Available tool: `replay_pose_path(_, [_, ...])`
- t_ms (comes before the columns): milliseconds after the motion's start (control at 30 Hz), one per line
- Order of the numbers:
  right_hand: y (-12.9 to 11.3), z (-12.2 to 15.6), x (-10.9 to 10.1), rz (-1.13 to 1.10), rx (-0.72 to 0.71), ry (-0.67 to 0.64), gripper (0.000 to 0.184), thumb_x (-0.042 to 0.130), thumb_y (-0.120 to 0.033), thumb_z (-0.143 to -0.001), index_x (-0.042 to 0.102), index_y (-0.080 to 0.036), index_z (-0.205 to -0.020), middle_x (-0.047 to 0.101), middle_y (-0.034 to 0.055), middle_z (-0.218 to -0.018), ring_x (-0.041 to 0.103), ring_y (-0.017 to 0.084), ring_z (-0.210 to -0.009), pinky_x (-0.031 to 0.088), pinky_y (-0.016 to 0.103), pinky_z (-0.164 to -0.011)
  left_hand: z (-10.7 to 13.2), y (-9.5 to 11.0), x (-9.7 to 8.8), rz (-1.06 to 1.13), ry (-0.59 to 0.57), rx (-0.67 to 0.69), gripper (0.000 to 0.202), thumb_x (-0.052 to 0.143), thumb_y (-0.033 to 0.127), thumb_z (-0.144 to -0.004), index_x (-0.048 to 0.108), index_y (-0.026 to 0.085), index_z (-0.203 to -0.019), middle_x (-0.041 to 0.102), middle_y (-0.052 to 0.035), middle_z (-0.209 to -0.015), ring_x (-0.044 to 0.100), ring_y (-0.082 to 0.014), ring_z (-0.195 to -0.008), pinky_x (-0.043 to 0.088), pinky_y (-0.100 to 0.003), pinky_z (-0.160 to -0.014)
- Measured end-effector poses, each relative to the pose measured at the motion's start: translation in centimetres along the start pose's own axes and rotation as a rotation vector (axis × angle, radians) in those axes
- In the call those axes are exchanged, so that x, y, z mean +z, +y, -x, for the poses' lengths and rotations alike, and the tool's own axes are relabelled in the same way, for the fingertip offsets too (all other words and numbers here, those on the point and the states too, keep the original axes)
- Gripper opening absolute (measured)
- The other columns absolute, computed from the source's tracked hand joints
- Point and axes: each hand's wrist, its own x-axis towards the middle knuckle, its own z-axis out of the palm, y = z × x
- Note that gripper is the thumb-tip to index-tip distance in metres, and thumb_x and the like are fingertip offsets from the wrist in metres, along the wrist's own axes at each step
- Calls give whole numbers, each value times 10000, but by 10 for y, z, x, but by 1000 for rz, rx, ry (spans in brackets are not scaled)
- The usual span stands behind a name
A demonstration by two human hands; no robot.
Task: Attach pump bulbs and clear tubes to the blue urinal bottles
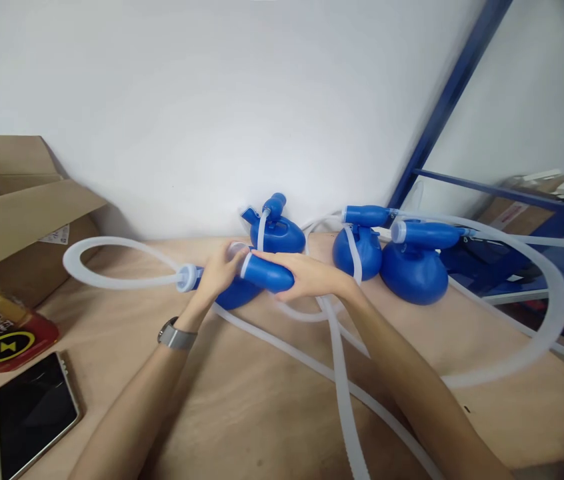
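My right hand [302,273] is wrapped round a blue plastic cylinder [269,273] with a rounded end and a white rim, which looks like the head of a portable urinal. My left hand [222,267], with a watch on its wrist, closes on a clear, cap-like piece [237,250] by that rim. Whether the two pieces touch, I cannot tell. Below the hands lies a blue rounded bottle [237,293], partly hidden. A white-ended blue fitting [188,279] with a looped translucent hose [112,283] sits left of my left hand.
Other blue urinal bottles [415,273] with hoses stand along the wall. Long hoses [345,393] cross the wooden table [262,413]. At left are an open cardboard box [22,253], a drink bottle [7,333] and a phone [37,413]. A blue metal rack [442,120] rises at right.
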Motion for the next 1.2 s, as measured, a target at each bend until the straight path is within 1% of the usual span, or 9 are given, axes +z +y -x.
replay_pose_path(267, [-9, 2, -10, -48, -17, 31, 998, 785, -242, -804, 317, -328, -1681, 521, 63, -1636, 563, 349, -1439, 456, 475, -1186, -7, -22, -28, -165, -56, -50, 355, 675, 429, -805, 745, 174, -1042, 742, -61, -886, 682, -263, -854, 534, -365, -813])
replay_pose_path(467, [-12, 5, -13, -70, 20, -17, 1040, 804, -268, -796, 279, -323, -1693, 581, 79, -1580, 625, 343, -1366, 520, 457, -1120, -4, -26, -32, -274, -8, -92, 329, 617, 323, -828, 718, 158, -1094, 744, -100, -949, 698, -295, -910, 537, -364, -794])
replay_pose_path(567, [-12, 13, -23, -37, 94, 17, 1049, 823, -362, -804, 273, -309, -1696, 558, 107, -1594, 619, 370, -1364, 524, 489, -1106, -2, -24, -34, -290, -42, -107, 343, 644, 380, -835, 723, 157, -1084, 734, -82, -884, 700, -269, -783, 541, -339, -701])
replay_pose_path(633, [-12, 16, -28, -4, 118, 68, 1057, 817, -406, -820, 249, -293, -1704, 540, 124, -1603, 602, 383, -1374, 502, 509, -1124, -2, -19, -33, -282, -122, -76, 381, 688, 464, -824, 735, 180, -1073, 739, -63, -886, 703, -253, -746, 554, -331, -687])
replay_pose_path(733, [-12, 16, -27, 36, 103, 77, 1053, 811, -438, -832, 240, -299, -1706, 548, 126, -1583, 597, 383, -1367, 484, 515, -1136, -1, -7, -30, -245, -202, 65, 395, 675, 508, -851, 745, 203, -1093, 772, -88, -1061, 726, -291, -958, 572, -378, -884])
replay_pose_path(867, [-11, 12, -20, 119, 132, 104, 1013, 793, -502, -848, 257, -357, -1695, 553, 127, -1503, 655, 371, -1253, 537, 537, -1058, 3, 17, -33, 59, -247, 157, 483, 449, 571, -1022, 730, 195, -1135, 763, -105, -1202, 677, -288, -1170, 509, -402, -1057])
replay_pose_path(1000, [-8, 9, -16, 83, 12, 137, 1007, 813, -446, -842, 283, -325, -1690, 596, 121, -1450, 638, 353, -1277, 523, 542, -1084, 13, 43, -43, 143, -338, 246, 462, 507, 592, -1022, 715, 193, -921, 752, -52, -996, 675, -228, -967, 515, -332, -929])
replay_pose_path(1100, [-10, 10, -17, 50, -112, 129, 995, 854, -344, -799, 362, -298, -1663, 619, 116, -1490, 605, 346, -1346, 474, 533, -1149, 21, 59, -50, 56, -342, 400, 430, 589, 525, -1000, 608, 190, -731, 653, -19, -840, 588, -179, -811, 474, -299, -815])
replay_pose_path(1200, [-16, 15, -23, 25, -191, 82, 1001, 870, -254, -751, 412, -307, -1640, 654, 87, -1477, 647, 318, -1307, 493, 485, -1133, 27, 67, -59, 90, -447, 455, 455, 639, 511, -974, 531, 193, -666, 557, -1, -744, 506, -158, -724, 424, -290, -705])
